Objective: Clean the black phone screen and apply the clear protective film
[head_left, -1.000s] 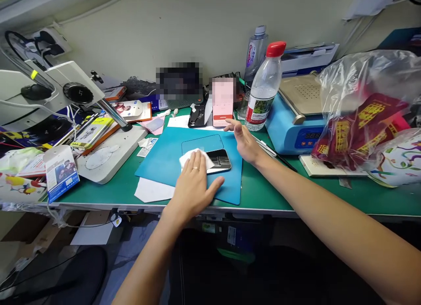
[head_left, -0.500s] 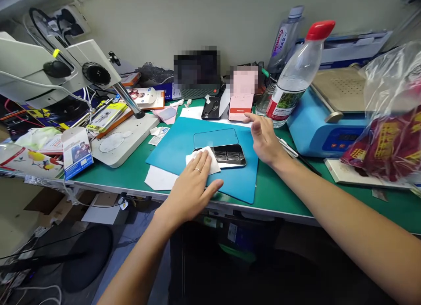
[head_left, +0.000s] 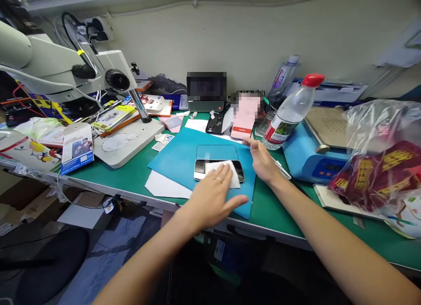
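My left hand [head_left: 213, 191] lies flat with the thumb stretched out, pressing a folded white wipe [head_left: 234, 178] onto the glass of a phone [head_left: 199, 170]. The wipe covers the middle and right of the phone; both ends show dark and shiny. Just behind lies a clear, black-edged screen protector [head_left: 217, 152]. A blue mat [head_left: 174, 156] is under them. At the mat's right edge my right hand [head_left: 263, 160] is raised with its fingers apart and nothing in it.
At left stands a microscope [head_left: 115, 77] on a white base [head_left: 128, 142]. A red-capped bottle [head_left: 289, 116], a blue heating device [head_left: 301, 149] and a plastic bag with red packets [head_left: 371, 173] are at right. A pink-screen phone [head_left: 245, 114] and a black phone [head_left: 215, 123] sit behind the mat.
My left hand has slid the wipe rightward across the phone, uncovering its left end. My right hand stays by the mat's right edge. The camera view has shifted.
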### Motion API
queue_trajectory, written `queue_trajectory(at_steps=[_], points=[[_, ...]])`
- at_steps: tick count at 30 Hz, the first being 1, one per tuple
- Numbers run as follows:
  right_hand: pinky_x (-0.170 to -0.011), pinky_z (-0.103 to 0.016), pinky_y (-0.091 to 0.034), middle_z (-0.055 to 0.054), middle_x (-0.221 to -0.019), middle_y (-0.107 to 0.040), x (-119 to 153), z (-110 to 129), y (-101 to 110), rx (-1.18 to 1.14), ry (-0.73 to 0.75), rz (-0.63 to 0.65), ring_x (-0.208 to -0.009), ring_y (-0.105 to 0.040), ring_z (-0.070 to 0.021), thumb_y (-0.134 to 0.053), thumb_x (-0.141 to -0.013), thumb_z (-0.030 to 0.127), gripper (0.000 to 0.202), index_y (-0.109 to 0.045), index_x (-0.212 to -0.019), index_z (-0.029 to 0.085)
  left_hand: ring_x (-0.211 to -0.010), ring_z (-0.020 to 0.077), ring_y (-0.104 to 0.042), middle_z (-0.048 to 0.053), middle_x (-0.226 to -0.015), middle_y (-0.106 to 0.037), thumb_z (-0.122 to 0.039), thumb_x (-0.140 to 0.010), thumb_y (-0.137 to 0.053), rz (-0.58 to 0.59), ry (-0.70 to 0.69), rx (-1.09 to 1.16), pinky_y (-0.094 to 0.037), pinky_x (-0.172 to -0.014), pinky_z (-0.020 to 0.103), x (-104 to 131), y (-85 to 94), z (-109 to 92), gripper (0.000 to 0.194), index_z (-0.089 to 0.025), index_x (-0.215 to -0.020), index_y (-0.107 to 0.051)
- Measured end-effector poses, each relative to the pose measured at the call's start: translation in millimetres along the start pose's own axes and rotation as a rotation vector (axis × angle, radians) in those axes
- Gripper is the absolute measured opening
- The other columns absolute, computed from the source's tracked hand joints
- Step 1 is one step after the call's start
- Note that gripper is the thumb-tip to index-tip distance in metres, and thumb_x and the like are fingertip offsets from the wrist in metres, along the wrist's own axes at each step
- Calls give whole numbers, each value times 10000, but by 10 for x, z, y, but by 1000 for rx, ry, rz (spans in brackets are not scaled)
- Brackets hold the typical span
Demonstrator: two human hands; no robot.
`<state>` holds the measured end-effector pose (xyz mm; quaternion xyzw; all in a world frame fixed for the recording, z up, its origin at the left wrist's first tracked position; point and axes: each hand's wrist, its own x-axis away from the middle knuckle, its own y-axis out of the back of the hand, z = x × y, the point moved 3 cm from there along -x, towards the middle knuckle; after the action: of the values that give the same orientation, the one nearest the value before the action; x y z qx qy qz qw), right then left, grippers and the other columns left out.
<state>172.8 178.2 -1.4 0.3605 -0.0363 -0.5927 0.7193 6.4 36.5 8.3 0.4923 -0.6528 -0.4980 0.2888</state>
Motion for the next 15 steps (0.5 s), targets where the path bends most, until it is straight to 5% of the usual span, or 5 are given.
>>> queue_trajectory(at_steps=[3,6,15], points=[[-1130,-602,-466,-158,-1321,-702,-9,-57,-15,-34,-56,-12,-1294,-613,-353,-150,-942,868,912,-696,-1324,245,-1626,293,-234,178,-1723,-268,-691,-1080,-215,-2,103,-40,-262,-1326,460,214,134,368,877,-23,-1633,-350],[-1132,-607,-468,-152,-1349,-704,-34,-80,-32,-59,-82,-14,-1319,-608,-361,-147,-930,883,928,-715,-1293,245,-1631,305,-202,191,-1731,-231,-693,-1079,-214,20,182,-59,-251,-1327,485,300,199,513,889,-16,-1645,-314],[-1029,-560,-558,-175,-1314,-725,-68,-109,-24,-144,-147,-102,-1273,-649,-357,-151,-863,957,1021,-751,-1205,204,-1633,326,-203,235,-1714,-286,-764,-1035,-300,66,20,-42,-207,-1340,427,-310,-30,-186,1006,54,-1620,-327]])
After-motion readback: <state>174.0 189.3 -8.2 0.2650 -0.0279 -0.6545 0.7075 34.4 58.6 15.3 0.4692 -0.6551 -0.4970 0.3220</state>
